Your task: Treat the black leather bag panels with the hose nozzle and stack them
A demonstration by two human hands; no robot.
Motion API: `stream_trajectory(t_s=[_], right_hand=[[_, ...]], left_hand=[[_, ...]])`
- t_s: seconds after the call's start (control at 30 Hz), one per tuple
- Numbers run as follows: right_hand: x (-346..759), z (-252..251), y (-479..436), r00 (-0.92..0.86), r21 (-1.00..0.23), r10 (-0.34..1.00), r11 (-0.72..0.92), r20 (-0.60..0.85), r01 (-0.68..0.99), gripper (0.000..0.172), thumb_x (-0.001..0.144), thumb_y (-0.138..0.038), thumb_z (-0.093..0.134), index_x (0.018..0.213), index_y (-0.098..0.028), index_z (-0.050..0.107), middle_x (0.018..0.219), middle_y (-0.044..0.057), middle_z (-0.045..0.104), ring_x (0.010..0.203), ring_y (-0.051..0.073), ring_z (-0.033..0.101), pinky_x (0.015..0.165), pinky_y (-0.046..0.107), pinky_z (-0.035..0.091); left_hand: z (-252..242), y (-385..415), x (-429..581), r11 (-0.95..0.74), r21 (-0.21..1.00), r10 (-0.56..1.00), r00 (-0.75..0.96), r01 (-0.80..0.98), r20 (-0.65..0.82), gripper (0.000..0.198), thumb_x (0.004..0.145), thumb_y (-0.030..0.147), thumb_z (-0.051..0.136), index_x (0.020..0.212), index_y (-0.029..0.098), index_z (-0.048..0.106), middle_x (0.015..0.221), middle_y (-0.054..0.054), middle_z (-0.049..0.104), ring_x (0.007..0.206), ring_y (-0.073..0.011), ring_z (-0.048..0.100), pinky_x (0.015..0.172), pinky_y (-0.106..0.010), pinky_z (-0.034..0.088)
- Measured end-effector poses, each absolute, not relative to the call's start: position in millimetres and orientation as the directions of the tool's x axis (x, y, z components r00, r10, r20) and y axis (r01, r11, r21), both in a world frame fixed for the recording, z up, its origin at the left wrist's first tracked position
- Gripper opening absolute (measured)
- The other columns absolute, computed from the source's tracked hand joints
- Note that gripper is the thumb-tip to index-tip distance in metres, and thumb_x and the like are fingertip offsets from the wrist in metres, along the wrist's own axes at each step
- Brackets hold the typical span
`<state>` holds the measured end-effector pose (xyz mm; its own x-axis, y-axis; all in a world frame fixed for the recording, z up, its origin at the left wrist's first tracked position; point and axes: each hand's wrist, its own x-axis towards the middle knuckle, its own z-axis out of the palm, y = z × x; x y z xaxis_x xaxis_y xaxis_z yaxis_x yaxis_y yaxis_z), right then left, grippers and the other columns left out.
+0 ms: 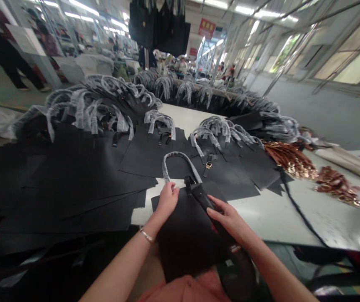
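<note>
A black bag panel (182, 230) lies before me, its near part hanging over the table edge toward my lap. From its top rises a looped bag handle (180, 155) in clear plastic wrap. My left hand (168, 197) is closed in a pinch at the left end of that loop, at the panel's top edge. My right hand (225, 214) is wrapped around a long black tool-like object (203, 199), tilted with its upper end at the handle's right end. Its exact kind is unclear. A short black strap (188, 184) sits beside that end.
Stacked black panels with wrapped handles (73, 167) cover the left side of the white table (245, 214). More panels (233, 167) lie ahead right. Brown straps with gold metal parts (293, 161) and a black cord (296, 205) lie to the right.
</note>
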<state>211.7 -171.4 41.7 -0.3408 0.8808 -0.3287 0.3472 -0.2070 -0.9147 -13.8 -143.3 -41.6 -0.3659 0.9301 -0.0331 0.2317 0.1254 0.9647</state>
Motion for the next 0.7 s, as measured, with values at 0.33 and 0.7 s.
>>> stream_trajectory(t_s=[0.33,0.7], right_hand=[[230,39,-181,-0.25,-0.927,0.912,-0.257,-0.326,0.272,0.082,0.075,-0.049,0.067,0.144,-0.015,0.036,0.073,-0.001,0.065,0.047,0.012,0.057,0.045,0.026,0.046],[233,63,-164,-0.227,-0.954,0.931,-0.254,-0.286,0.162,0.083,0.074,-0.048,0.067,0.143,-0.016,0.035,0.068,-0.004,0.062,0.046,0.012,0.057,0.045,0.024,0.044]], left_hand=[[-21,-65,20,0.461,0.865,0.884,0.022,-0.198,-0.466,0.026,0.076,0.031,0.07,0.066,0.009,0.059,0.062,-0.012,0.067,0.045,-0.0138,0.057,0.049,-0.026,0.046],[-5,-87,18,0.201,0.918,0.979,0.097,-0.341,-0.178,0.02,0.077,0.014,0.066,0.095,0.012,0.056,0.093,-0.013,0.072,0.078,-0.0167,0.069,0.077,-0.031,0.052]])
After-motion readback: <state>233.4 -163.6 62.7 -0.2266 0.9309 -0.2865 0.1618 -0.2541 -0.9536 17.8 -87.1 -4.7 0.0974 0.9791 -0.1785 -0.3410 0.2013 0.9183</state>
